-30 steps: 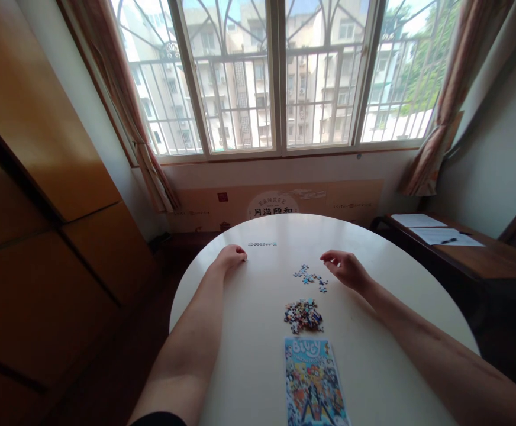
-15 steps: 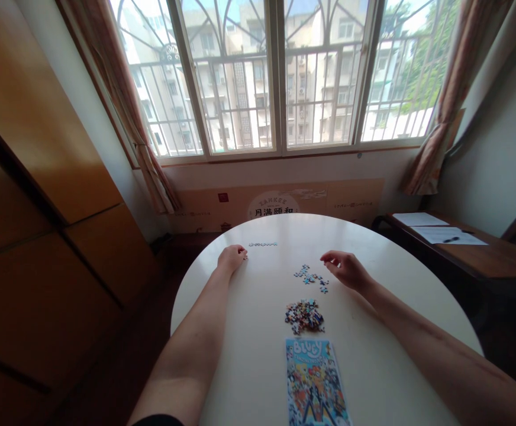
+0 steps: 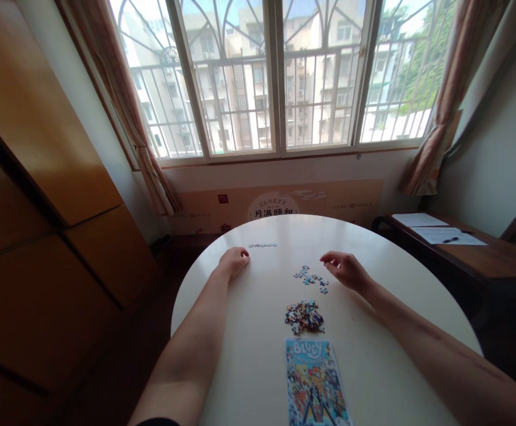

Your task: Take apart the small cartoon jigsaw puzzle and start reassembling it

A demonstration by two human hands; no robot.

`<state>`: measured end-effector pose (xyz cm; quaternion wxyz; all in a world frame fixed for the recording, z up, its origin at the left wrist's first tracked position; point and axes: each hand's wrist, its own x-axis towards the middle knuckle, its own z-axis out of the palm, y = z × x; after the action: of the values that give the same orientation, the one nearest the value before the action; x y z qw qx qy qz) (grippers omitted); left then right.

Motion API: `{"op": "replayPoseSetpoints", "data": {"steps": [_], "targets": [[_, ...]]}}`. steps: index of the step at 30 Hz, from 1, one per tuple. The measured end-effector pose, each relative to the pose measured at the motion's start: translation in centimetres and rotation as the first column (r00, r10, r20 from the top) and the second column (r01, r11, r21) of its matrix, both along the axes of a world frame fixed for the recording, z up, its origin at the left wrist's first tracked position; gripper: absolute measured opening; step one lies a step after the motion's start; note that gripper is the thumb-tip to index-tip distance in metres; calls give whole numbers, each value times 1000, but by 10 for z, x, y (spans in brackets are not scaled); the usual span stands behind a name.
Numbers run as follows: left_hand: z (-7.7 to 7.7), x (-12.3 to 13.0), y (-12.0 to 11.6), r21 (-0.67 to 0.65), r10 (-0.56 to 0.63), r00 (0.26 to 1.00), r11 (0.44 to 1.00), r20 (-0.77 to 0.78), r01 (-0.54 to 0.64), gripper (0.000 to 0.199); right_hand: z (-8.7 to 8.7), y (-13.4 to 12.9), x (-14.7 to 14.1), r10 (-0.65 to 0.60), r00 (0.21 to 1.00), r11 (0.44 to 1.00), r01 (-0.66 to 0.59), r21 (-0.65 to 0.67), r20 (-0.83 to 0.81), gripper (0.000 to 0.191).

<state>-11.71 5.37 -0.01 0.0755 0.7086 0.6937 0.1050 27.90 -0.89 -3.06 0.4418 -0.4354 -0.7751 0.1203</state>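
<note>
My left hand [image 3: 235, 261] rests at the far left of the white table, its fingers closed in a pinch; whatever is between the fingertips is too small to make out. Just beyond it lies a short joined row of jigsaw puzzle pieces [image 3: 263, 245]. On the right, my right hand [image 3: 343, 267] hovers with loosely curved fingers apart and nothing visible in them. Beside its fingertips, several loose blue puzzle pieces [image 3: 311, 278] are scattered. Closer to me sits a heaped pile of mixed puzzle pieces [image 3: 305, 316].
A colourful picture sheet lettered "BLUEY" [image 3: 315, 381] lies at the near side of the round white table [image 3: 258, 349]. To the right, a wooden bench [image 3: 497, 257] carries papers [image 3: 447, 235] and a pen. Wooden cabinets [image 3: 84, 177] stand at left, a barred window ahead.
My left hand has shifted slightly to the right and toward me, away from the joined row. The right hand and the puzzle pieces stay in place.
</note>
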Motion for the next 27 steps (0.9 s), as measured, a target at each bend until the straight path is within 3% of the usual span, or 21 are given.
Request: {"op": "replayPoseSetpoints", "data": {"steps": [12, 27], "targets": [[-1, 5, -5, 128, 16, 1000, 992, -20, -13, 27, -1, -1, -1, 4, 1000, 1000, -4, -6, 1, 22], [-1, 19, -4, 189, 51, 999, 981, -7, -48, 21, -3, -1, -2, 5, 1000, 1000, -4, -29, 12, 21]]}}
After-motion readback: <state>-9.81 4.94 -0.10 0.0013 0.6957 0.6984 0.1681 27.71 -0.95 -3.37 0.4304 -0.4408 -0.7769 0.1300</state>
